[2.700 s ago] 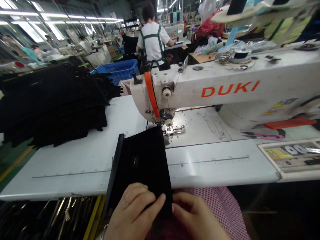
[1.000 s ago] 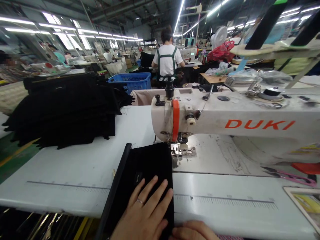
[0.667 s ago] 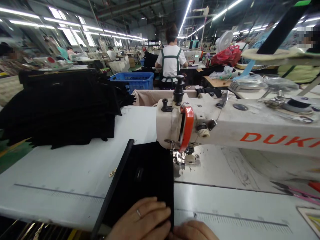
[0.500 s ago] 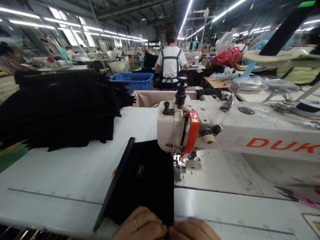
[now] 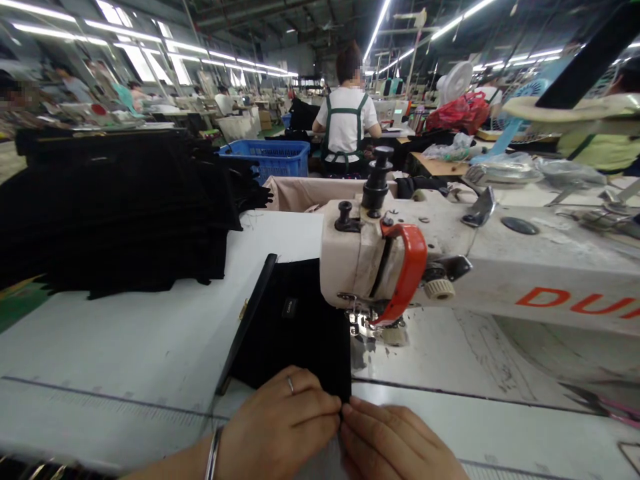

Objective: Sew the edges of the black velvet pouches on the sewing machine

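A black fabric piece (image 5: 300, 327) with a small label and a zipper along its left edge lies on the white table, its far end under the head of the white sewing machine (image 5: 450, 260). My left hand (image 5: 280, 427) rests curled on the near edge of the fabric, fingers pressed together on it. My right hand (image 5: 395, 447) meets it at the fabric's near right corner, fingertips pinching that edge. The presser foot (image 5: 375, 327) sits just right of the fabric.
A tall stack of black fabric pieces (image 5: 115, 207) covers the table's left side. A blue basket (image 5: 270, 157) stands behind it. A person in a white shirt and green apron (image 5: 347, 127) works further back. Pink scissors (image 5: 605, 403) lie at the right.
The fabric has moved away from me, further under the machine head. My left hand went from flat and spread to curled at the near edge, and both hands have followed it onto the table.
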Tool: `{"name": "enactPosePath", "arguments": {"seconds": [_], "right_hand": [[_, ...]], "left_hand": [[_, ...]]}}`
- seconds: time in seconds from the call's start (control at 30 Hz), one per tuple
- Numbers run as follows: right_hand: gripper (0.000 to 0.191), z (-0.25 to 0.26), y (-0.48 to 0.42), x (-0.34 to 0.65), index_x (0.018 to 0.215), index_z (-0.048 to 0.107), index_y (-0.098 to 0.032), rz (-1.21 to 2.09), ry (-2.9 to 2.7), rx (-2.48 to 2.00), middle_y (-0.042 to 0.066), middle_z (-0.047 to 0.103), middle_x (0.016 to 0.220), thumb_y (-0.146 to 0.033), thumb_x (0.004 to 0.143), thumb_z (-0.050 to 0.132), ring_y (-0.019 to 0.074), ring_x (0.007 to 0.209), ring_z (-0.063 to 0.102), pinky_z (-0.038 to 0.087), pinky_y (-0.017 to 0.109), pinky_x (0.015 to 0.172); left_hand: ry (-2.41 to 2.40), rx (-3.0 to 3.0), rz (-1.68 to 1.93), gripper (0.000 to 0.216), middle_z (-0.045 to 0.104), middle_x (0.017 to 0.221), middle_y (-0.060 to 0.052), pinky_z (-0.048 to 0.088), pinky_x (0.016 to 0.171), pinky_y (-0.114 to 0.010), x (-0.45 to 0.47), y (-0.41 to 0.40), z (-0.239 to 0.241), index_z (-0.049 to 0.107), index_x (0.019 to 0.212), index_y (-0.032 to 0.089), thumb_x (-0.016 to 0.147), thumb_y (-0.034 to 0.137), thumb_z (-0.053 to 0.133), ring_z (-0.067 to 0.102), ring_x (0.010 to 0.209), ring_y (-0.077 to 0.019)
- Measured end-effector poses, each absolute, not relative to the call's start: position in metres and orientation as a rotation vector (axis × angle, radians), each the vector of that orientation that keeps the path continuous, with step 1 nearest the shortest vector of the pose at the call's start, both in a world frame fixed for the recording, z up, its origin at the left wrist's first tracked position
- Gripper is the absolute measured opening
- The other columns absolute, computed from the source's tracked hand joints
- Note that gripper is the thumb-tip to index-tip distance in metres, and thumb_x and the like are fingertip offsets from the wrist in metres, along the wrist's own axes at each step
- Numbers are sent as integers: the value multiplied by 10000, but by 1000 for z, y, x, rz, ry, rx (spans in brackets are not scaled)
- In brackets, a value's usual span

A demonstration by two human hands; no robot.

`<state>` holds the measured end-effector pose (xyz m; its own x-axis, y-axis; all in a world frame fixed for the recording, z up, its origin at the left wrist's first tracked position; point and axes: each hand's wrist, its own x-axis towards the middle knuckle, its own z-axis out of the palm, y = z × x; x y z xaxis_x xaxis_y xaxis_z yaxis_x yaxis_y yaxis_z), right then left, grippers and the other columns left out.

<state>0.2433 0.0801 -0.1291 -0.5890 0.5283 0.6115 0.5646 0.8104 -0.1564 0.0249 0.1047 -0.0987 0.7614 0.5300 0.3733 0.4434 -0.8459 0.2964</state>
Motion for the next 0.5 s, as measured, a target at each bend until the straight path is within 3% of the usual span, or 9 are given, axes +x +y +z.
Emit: {"name": "enactPosePath", "arguments": {"seconds": [0.2,0.5], "right_hand": [[259,-123,95,242,1099,684,-129,8,-2314,-829,85,731,1051,-80,938,488,189,967,696,605,287,811],[329,-108,119,245,1224,619,-138,315,-2406,-914,96,666,1188,-157,903,548,250,1053,637,571,413,881]], "left_hand": [[763,2810,613,443,686,969,-33,521,805,-326,29,126,-92,635,998,125,1029,143,193,614,844,-178],[700,2832,696,255,694,998,-36,470,931,-305,29,163,-97,632,1002,139,922,32,415,623,912,-158]]}}
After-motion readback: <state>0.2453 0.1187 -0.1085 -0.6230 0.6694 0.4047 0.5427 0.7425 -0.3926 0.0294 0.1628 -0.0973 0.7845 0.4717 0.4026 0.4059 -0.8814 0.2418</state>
